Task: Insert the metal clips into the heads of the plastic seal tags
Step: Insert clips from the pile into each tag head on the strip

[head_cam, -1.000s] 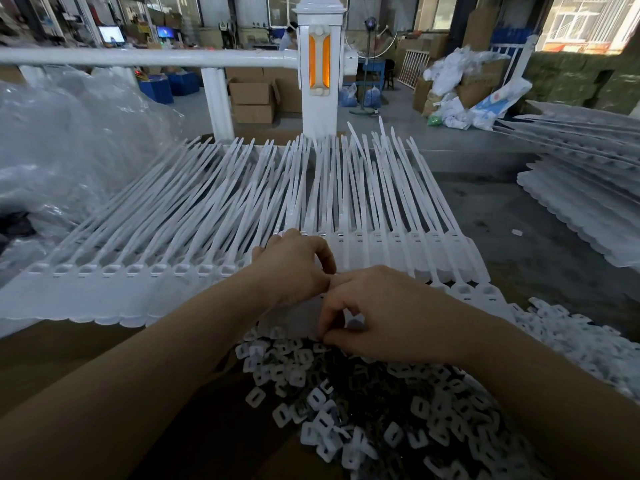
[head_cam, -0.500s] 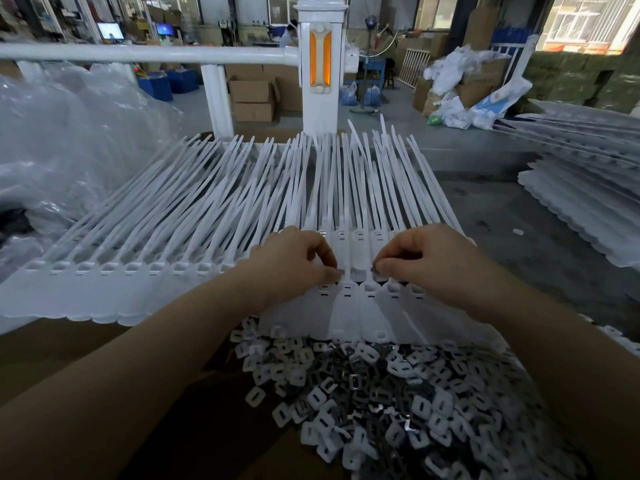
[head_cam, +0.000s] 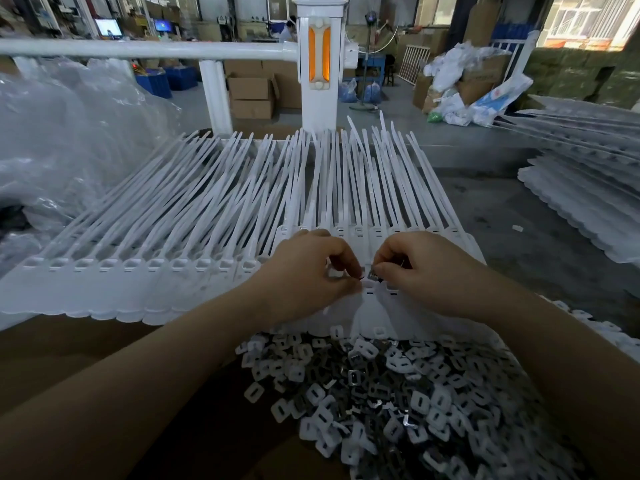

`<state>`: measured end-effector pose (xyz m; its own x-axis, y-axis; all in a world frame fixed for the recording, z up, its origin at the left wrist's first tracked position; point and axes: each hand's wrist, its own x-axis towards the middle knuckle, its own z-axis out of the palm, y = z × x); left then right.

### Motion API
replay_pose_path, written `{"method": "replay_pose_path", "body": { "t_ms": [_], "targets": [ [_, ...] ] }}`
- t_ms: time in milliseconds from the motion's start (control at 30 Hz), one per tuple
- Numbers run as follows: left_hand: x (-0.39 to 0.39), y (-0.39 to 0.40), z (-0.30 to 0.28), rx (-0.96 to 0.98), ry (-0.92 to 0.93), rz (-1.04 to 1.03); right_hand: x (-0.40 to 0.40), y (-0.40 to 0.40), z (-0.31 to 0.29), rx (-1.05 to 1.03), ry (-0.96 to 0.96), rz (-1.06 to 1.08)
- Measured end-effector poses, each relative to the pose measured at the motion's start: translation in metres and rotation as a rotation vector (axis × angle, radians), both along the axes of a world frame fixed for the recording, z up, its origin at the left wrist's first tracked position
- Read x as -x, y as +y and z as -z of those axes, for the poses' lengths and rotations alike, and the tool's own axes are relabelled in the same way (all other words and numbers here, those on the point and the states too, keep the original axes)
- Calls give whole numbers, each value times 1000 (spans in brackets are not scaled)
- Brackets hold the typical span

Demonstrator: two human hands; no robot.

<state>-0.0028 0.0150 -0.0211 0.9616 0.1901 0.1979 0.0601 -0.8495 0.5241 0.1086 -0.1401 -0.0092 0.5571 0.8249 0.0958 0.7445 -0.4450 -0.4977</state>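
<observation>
White plastic seal tags (head_cam: 207, 216) lie in joined strips across the bench, heads toward me. A pile of metal clips and white plastic inserts (head_cam: 388, 393) spreads out below my hands. My right hand (head_cam: 426, 268) pinches a small metal clip (head_cam: 371, 274) over the head of a tag in the front strip (head_cam: 372, 296). My left hand (head_cam: 308, 271) has its fingers curled and pinches at the tag heads right beside the clip. What the left fingertips hold is hidden.
A white railing (head_cam: 138, 50) and post (head_cam: 320, 60) stand behind the bench. Crumpled clear plastic sheeting (head_cam: 62, 140) lies at the left. More stacked tag strips (head_cam: 581, 188) sit at the right. Cardboard boxes (head_cam: 251, 91) stand on the floor beyond.
My right hand rose from the clip pile to the tag heads with a clip, then shifted down toward my left hand. The left hand stayed on the strip.
</observation>
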Motion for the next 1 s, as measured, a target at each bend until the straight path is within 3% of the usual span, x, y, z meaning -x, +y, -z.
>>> {"method": "replay_pose_path", "body": {
  "t_ms": [333,533,1000],
  "targets": [
    [-3,-8,1,113,1,-64,5,1,-1,-44,59,-15],
    [-1,-7,0,-3,37,-53,5,2,3,2,-15,8],
    [0,-6,-1,-12,45,-41,6,7,8,52,-69,22]
  ]
}}
